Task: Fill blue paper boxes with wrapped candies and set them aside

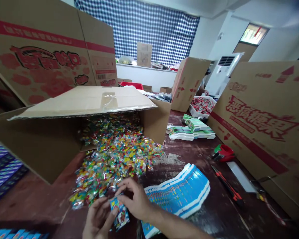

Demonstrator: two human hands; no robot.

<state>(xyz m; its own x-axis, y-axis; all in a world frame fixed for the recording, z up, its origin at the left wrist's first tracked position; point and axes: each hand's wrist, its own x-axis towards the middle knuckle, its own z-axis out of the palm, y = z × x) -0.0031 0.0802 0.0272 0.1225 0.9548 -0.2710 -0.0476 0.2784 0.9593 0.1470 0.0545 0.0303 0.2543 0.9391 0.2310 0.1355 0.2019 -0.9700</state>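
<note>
Between both hands is a small blue printed candy box (121, 217), tilted over the near part of the table. My left hand (98, 217) grips its left side, thumb across the front. My right hand (133, 199) closes on its upper end, with thumb and fingers at the top edge. Just beyond the hands, a heap of small clear packets of colourful candies (119, 156) spills out of a cardboard carton lying on its side. Under and beside my right forearm lies a fanned row of flat blue cartons (186, 186).
The tipped carton (155, 119) stands ahead. Red-handled cutter (228, 187), red tape dispenser (224, 153) and green-white flat cartons (191, 129) lie to the right. Large cardboard boxes (261, 116) flank the table. Purple boxes (5, 172) and blue boxes (17, 234) sit at left.
</note>
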